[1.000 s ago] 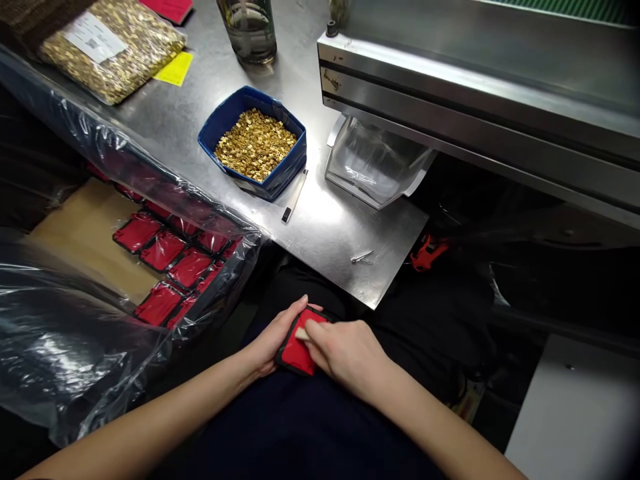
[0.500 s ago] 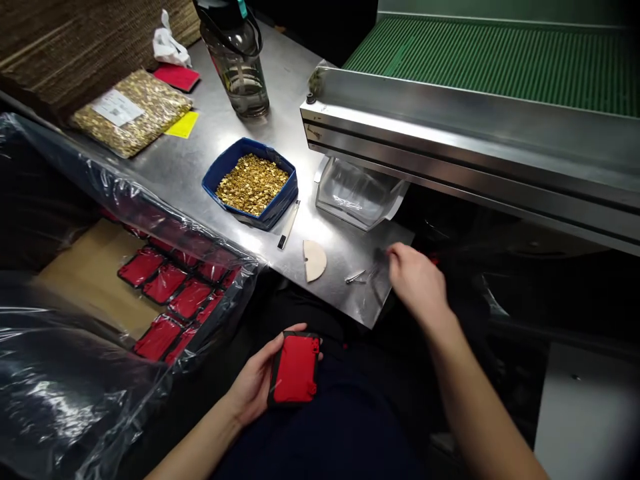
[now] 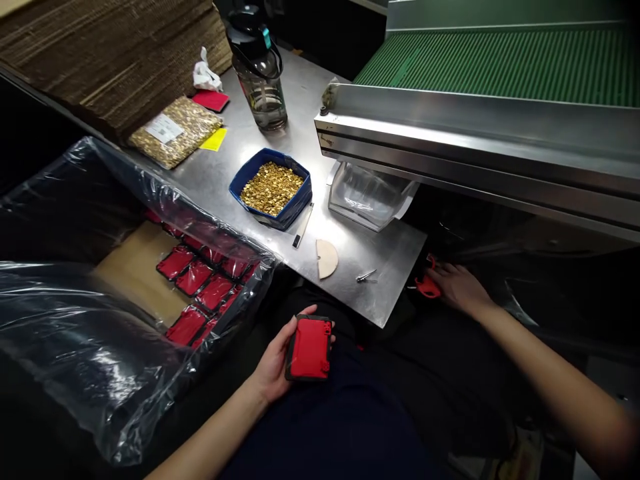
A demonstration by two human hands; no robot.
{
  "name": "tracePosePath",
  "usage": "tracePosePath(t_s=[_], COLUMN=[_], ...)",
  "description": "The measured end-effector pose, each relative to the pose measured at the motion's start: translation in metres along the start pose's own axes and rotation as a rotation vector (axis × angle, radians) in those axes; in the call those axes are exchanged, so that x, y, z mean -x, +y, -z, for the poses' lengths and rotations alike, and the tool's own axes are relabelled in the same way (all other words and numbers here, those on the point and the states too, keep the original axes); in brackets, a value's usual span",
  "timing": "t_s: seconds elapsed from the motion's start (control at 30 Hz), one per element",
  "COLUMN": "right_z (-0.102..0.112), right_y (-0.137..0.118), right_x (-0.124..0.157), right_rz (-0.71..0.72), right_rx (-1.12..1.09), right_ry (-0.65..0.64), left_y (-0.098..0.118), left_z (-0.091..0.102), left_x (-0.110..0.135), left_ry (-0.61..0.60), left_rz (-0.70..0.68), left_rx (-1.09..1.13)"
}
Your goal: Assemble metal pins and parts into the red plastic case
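My left hand grips a red and black pouch-like piece over my lap, below the steel table's near corner. My right hand reaches into the dark space right of the table and rests on a red-handled tool; its fingers curl over the tool. On the steel table lie a beige half-round wooden piece and a small metal part. A blue tray holds several small gold-coloured parts.
A plastic-lined box at left holds several red pieces. On the table stand a water bottle, a bag of gold parts, a clear plastic container and a slim black-tipped tool. A steel-framed green conveyor runs at right.
My right hand left the pouch, set the beige half-round piece on the table, then moved right and down to the red-handled tool. My left hand kept the pouch. The view tilted up.
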State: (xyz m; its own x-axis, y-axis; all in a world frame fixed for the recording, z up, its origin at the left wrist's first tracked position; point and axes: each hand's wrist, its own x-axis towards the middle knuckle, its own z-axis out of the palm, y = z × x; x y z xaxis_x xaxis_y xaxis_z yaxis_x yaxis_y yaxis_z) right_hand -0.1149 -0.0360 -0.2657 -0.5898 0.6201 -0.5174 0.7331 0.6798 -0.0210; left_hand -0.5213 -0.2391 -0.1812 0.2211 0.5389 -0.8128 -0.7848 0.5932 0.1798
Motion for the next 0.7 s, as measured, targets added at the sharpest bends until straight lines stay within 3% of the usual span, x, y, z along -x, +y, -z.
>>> tracePosePath(t_s=[0.17,0.27,0.37,0.7], right_z=[0.063,0.100,0.123,0.145], right_y=[-0.076,-0.132,-0.168,-0.189], right_x=[0.049,0.064,0.066,0.065], right_rz=[0.165,0.178,0.149,0.122], right_rx=[-0.050,-0.166,-0.209,-0.232], right_ry=[-0.043,-0.302,-0.384,-0.441], left_y=[-0.006,-0.006,-0.005,-0.011], left_z=[-0.002,-0.001,0.002,0.004], left_x=[0.000,-0.002,-0.002,0.002], left_ry=[0.016,-0.010,-0.049,-0.059], left_rz=[-0.051,-0.055,-0.054,-0.088], left_rx=[-0.188,-0.269,-0.302,-0.484])
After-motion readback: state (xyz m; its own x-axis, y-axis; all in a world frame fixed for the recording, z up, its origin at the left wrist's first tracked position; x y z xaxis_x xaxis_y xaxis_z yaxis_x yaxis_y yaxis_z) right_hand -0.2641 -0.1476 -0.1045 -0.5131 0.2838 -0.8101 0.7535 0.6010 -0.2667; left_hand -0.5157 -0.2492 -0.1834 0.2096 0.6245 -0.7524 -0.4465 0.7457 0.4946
